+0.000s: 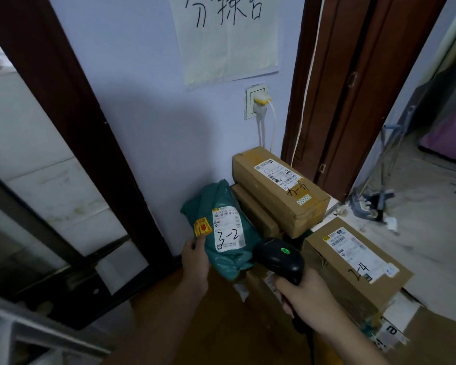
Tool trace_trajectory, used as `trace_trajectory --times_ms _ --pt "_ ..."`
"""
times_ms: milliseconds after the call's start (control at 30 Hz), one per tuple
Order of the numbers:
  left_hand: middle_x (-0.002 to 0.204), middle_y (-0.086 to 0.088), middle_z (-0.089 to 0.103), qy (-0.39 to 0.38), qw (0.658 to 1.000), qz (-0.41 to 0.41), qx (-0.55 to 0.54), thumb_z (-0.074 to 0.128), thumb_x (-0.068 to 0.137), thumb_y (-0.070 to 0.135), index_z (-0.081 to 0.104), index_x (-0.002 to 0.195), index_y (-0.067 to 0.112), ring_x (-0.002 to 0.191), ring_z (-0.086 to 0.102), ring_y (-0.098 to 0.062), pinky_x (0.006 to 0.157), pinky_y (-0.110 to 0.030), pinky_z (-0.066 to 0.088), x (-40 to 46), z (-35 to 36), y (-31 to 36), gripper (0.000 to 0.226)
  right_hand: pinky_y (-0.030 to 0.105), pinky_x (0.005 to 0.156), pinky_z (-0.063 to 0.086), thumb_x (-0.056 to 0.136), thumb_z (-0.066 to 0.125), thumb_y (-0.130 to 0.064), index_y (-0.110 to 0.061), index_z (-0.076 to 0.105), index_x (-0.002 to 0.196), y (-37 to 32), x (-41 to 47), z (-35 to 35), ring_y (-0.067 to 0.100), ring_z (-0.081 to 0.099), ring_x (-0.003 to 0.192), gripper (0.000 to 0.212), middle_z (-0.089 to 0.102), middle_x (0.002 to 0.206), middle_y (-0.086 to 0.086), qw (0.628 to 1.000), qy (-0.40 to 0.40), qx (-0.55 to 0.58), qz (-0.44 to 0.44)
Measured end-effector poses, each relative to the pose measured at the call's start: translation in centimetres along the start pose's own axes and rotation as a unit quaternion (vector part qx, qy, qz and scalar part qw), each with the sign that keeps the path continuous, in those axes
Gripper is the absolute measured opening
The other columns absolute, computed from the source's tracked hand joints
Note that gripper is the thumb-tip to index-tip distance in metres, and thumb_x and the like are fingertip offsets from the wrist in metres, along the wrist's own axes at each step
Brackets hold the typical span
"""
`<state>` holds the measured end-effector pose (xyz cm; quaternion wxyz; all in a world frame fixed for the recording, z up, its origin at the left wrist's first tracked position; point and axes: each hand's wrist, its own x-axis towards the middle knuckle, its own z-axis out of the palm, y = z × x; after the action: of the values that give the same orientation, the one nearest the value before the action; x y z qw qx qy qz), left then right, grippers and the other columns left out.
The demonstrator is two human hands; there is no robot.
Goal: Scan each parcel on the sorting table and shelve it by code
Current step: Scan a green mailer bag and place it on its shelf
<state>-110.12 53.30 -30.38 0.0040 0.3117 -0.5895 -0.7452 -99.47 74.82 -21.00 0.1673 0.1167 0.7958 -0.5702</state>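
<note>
While cardboard boxes (279, 192) sit stacked against the wall, my left hand (195, 259) pinches the teal mailer bag (221, 227) marked 3-2 by its lower edge, raised beside them; my right hand's fingers (282, 288) wrap the black barcode scanner (278, 256), green light showing.

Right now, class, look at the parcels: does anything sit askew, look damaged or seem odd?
Two things stand out. The long box marked 4-4 lies skewed on the box beneath, overhanging it. The green mailer bag, marked 3-2, is crumpled and carries an orange fragile sticker. Nothing looks spilled or torn.
</note>
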Motion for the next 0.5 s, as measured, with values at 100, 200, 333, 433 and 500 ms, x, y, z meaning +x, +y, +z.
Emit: trace_trajectory --times_ms 100,200,333,433,500 --pt "0.111 -0.015 0.075 0.004 0.995 -0.054 -0.081 0.065 0.102 0.032 0.063 0.121 0.014 0.098 0.074 -0.034 0.073 -0.044 0.061 -0.4 -0.3 -1.2 0.026 0.024 0.048 0.044 0.092 0.064 -0.014 -0.006 0.067 0.091 -0.1 -0.3 0.5 0.012 0.053 0.046 0.008 0.061 0.060 0.002 1.000 -0.006 0.026 -0.007" --pt "0.115 -0.013 0.076 -0.003 0.992 -0.093 -0.089 0.083 0.082 0.055 0.057 0.135 0.014 0.096 0.077 -0.033 0.070 -0.047 0.065 0.1 -0.2 -1.9 0.073 0.024 0.050 0.046 0.093 0.064 -0.015 -0.010 0.067 0.097 -0.2 -0.7 0.9 0.013 0.053 0.049 0.007 0.061 0.066 0.006 0.999 -0.008 0.039 -0.009" --pt "0.112 -0.010 0.078 -0.083 0.982 -0.158 -0.065 0.091 0.071 0.054 0.066 0.122 0.016 0.100 0.075 -0.032 0.079 -0.045 0.063 -0.5 0.5 -1.0 0.068 0.025 0.050 0.046 0.093 0.065 -0.016 -0.014 0.066 0.100 0.1 -1.2 0.9 0.014 0.054 0.048 0.008 0.062 0.067 0.006 0.999 -0.007 0.034 -0.007" --pt "0.108 -0.012 0.078 -0.112 0.977 -0.171 -0.058 0.091 0.076 0.039 0.069 0.115 0.014 0.101 0.073 -0.034 0.087 -0.050 0.061 -0.5 0.2 -0.6 0.051 0.026 0.048 0.044 0.092 0.065 -0.013 -0.007 0.065 0.090 0.2 -1.7 0.8 0.015 0.051 0.045 0.007 0.059 0.062 0.005 0.999 0.009 0.044 -0.007" --pt "0.099 -0.012 0.078 -0.114 0.980 -0.154 -0.048 0.087 0.082 0.030 0.070 0.107 0.011 0.096 0.073 -0.033 0.085 -0.047 0.060 -0.8 -0.2 -0.4 0.036 0.028 0.048 0.043 0.092 0.064 -0.013 -0.005 0.063 0.083 0.2 -2.0 0.7 0.015 0.050 0.043 0.013 0.059 0.058 0.004 0.999 0.019 0.045 -0.011"
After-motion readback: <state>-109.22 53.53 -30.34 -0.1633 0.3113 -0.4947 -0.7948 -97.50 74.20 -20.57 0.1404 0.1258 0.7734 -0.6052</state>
